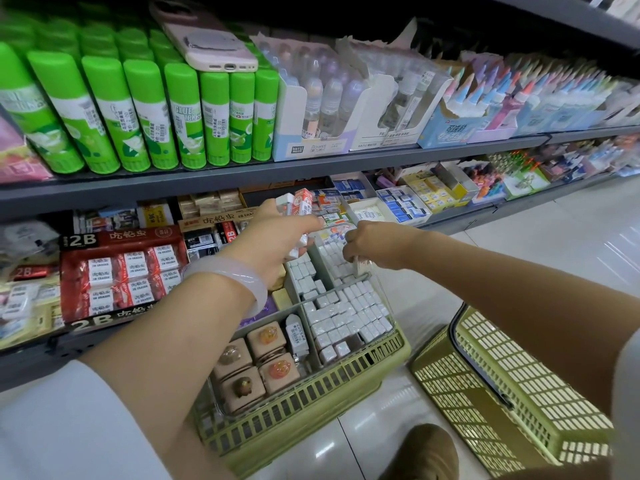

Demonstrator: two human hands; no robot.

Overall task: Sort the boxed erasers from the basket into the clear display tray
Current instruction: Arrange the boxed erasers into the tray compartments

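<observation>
Reaching over the clear plastic display tray [389, 323], both bare hands are kept at its far end, where space for more stock appears to remain. A small stack of red-and-white boxed erasers [300, 202] is gripped in the left hand [277, 237], fingers curled round it and the boxes held upright above the tray — presumably as a ready supply to be fed into a row. The right hand [363, 244] is curled over the far compartment and pinches something small and pale; what it is cannot be told. The tray, divided into compartments, is rested across an olive-green slotted plastic basket [311, 403] on the floor, so that it sits level and within reach; rows of small white-wrapped erasers [349, 313] already fill its right side. A second yellow-green mesh basket [502, 393] lies tipped beside it — its contents cannot be seen.
</observation>
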